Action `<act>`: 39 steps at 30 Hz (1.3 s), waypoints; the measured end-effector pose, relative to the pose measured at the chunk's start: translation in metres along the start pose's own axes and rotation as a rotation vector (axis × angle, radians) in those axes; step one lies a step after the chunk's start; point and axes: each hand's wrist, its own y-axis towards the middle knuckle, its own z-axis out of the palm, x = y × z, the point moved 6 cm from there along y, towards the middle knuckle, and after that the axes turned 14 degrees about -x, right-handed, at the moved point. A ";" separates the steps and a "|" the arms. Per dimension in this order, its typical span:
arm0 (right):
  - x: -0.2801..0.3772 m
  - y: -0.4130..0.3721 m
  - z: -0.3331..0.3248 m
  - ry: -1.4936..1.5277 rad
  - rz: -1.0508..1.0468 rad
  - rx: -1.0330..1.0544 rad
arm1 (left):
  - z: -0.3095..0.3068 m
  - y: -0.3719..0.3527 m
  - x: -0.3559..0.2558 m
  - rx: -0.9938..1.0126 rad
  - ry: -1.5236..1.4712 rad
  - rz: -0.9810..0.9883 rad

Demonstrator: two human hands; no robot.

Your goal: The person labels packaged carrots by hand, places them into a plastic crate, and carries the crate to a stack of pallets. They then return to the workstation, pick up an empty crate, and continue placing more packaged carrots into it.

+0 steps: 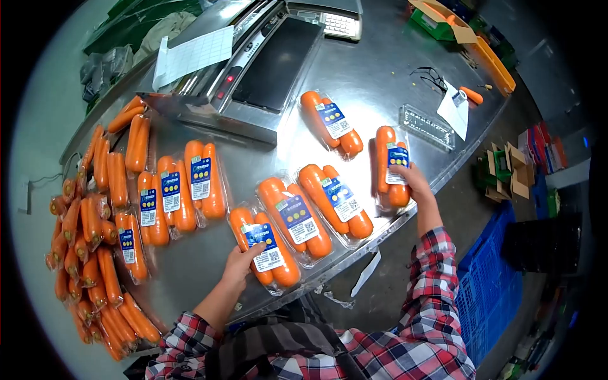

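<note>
My left hand [238, 265] grips the left edge of a labelled, clear-wrapped pack of carrots [283, 271] near the table's front edge, thumb on the label. My right hand [414, 181] is closed on another labelled carrot pack [383, 144] farther right, its thumb over the label's lower part; the fingers beneath are hidden. Between them lie two more packs, a middle carrot pack [273, 190] and one to its right, a carrot pack [311, 177]. Behind these rests a further carrot pack [312, 104]. Each carries a blue and white label.
Several labelled packs [215, 201] lie left of centre, beside a big heap of wrapped carrots [95, 253]. A wrapping machine [276, 63] with a dark plate stands behind. A clear tray [425, 126], eyeglasses [432, 77] and paper [453, 114] are at right. Blue crates [491, 285] sit below.
</note>
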 end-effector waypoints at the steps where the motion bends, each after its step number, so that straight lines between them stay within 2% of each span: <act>1: 0.010 -0.013 0.000 0.026 -0.039 0.005 | -0.001 0.004 0.002 0.018 -0.028 -0.013; 4: 0.033 -0.062 0.011 -0.002 0.069 0.047 | -0.003 -0.002 0.001 0.075 -0.158 -0.040; 8: 0.015 -0.082 0.063 -0.111 0.072 0.247 | -0.010 -0.033 0.006 0.139 -0.319 -0.117; 10: -0.004 -0.078 0.088 -0.176 0.097 0.310 | 0.012 -0.052 -0.012 0.169 -0.348 0.026; 12: 0.026 -0.097 0.112 -0.380 -0.100 0.322 | 0.046 -0.053 -0.035 0.189 -0.293 0.182; 14: 0.015 -0.085 0.117 -0.470 -0.107 0.487 | 0.072 -0.027 -0.036 0.216 -0.145 0.254; 15: 0.017 -0.084 0.116 -0.426 -0.104 0.494 | 0.083 -0.021 -0.040 0.207 -0.116 0.268; 16: 0.015 -0.087 0.114 -0.381 -0.101 0.502 | 0.082 -0.013 -0.035 0.182 0.031 0.179; 18: 0.011 -0.084 0.110 -0.329 -0.066 0.524 | 0.076 -0.013 -0.029 0.061 0.232 0.220; 21: -0.003 -0.077 0.112 -0.269 -0.024 0.554 | 0.064 -0.006 -0.023 -0.217 0.227 0.387; 24: -0.009 -0.079 0.115 -0.132 0.249 0.516 | 0.084 0.001 -0.021 0.246 -0.124 0.121; 25: -0.011 -0.081 0.115 -0.080 0.284 0.437 | 0.084 -0.006 -0.032 0.271 -0.098 0.045; 28: -0.027 -0.088 0.117 -0.034 0.304 0.359 | 0.070 0.004 -0.038 0.293 -0.048 0.133; 31: -0.022 -0.114 0.141 -0.018 0.154 0.487 | 0.059 0.016 -0.031 0.292 0.010 0.207; 32: -0.019 -0.119 0.146 -0.044 0.083 0.518 | 0.055 0.016 -0.027 0.281 -0.060 0.177; 34: -0.025 -0.125 0.152 0.038 0.151 0.501 | 0.049 0.004 -0.028 0.260 -0.203 0.115; 36: -0.044 -0.119 0.157 0.142 0.190 0.465 | 0.043 0.006 -0.030 0.284 -0.238 0.173; 37: -0.044 -0.123 0.159 0.135 0.179 0.416 | 0.039 0.003 -0.027 0.267 -0.251 0.213; 39: -0.037 -0.133 0.166 0.108 0.097 0.455 | 0.024 -0.007 -0.021 0.254 -0.301 0.271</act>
